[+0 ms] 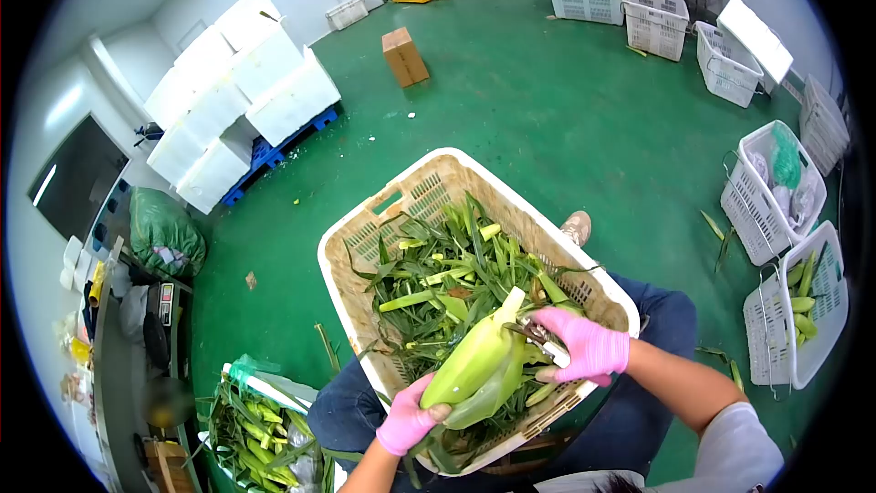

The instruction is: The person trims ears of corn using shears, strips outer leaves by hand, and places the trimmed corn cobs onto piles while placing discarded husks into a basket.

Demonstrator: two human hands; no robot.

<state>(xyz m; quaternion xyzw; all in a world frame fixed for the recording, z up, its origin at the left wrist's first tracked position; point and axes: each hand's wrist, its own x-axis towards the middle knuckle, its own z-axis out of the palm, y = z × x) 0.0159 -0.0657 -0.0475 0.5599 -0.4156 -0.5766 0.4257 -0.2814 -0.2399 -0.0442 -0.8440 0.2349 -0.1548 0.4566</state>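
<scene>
An ear of corn in pale green husk lies slantwise above the basket, its cut stalk end pointing up and away. My left hand, in a pink glove, is closed around its lower end. My right hand, also pink-gloved, is closed on a small tool with white and dark parts, beside the stalk end. Most of that tool is hidden by the fingers, so its kind is unclear. Beneath both hands stands a white plastic basket holding green husk leaves and stalk trimmings.
Left of my legs lies a pile of corn ears. At right, a white crate holds more ears, near a crate with bags. White foam boxes stand on a blue pallet. A cardboard box sits on the floor.
</scene>
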